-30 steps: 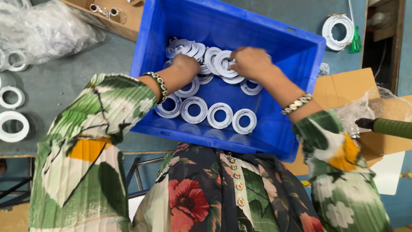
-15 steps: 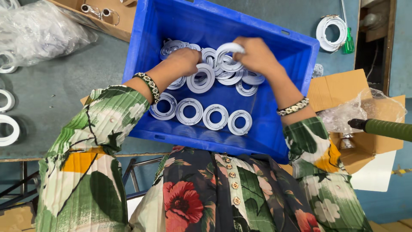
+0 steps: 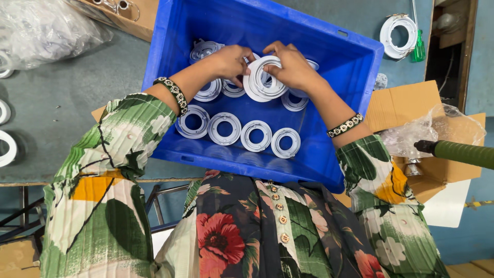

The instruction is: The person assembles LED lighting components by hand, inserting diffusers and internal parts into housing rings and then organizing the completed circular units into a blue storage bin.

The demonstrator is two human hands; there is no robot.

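- White plastic rings (image 3: pixel 265 77) now sit up between my two hands above the middle of the blue crate (image 3: pixel 355 67); a second ago my hands were lower and more spread among the loose rings, so I judge I have gathered a small stack and lifted it clear of the pile.
- Since then the view has also shifted: the crate sits more central and closer, and the far heap looks thinner where I picked from.
- My left hand (image 3: pixel 229 62) curls round the left edge of the stack, fingers bent and closed on the rim, thumb toward me.
- My right hand (image 3: pixel 293 67) grips the right edge, fingers (image 3: pixel 275 51) hooked over the far rim, so both hands are clenched on the same stack, not open.
- How many rings are in the stack I cannot tell; the top one faces the camera.
- Four rings (image 3: pixel 241 129) lie flat in a row along the near floor of the crate, just beside one another, under my forearms.
- More loose rings (image 3: pixel 206 50) lie at the far left behind my left hand.
- Outside the crate, a ring (image 3: pixel 397 30) rests on the grey table (image 3: pixel 67 82) at far right, a clear bag (image 3: pixel 41 25) at far left.
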